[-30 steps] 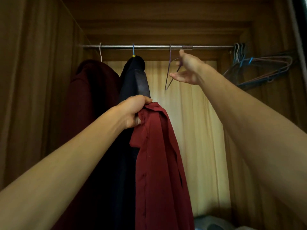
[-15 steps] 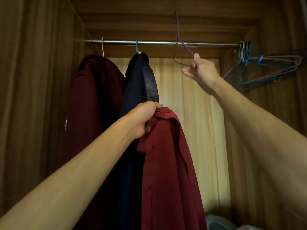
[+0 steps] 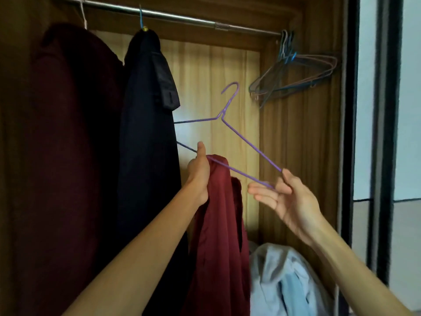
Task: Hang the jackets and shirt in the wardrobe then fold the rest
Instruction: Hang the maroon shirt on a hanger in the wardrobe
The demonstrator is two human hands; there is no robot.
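Note:
My left hand point(image 3: 200, 172) grips the top of a dark red shirt point(image 3: 222, 236), which hangs down in front of the wardrobe. A purple wire hanger point(image 3: 241, 137) is off the rail, held at its right corner between the thumb and fingers of my right hand point(image 3: 284, 197). The hanger's bottom bar crosses just above my left hand and touches the shirt's top. A dark red jacket point(image 3: 68, 156) and a black jacket point(image 3: 148, 133) hang from the metal rail point(image 3: 182, 18).
Several empty wire hangers point(image 3: 293, 74) hang bunched at the rail's right end. A heap of pale blue and white clothes point(image 3: 284, 281) lies at the wardrobe bottom. The dark door frame point(image 3: 387, 133) stands at the right.
My right hand has lifted the purple hanger off the rail and brought it down to the shirt. My view has dropped and shifted right. My left hand still grips the shirt.

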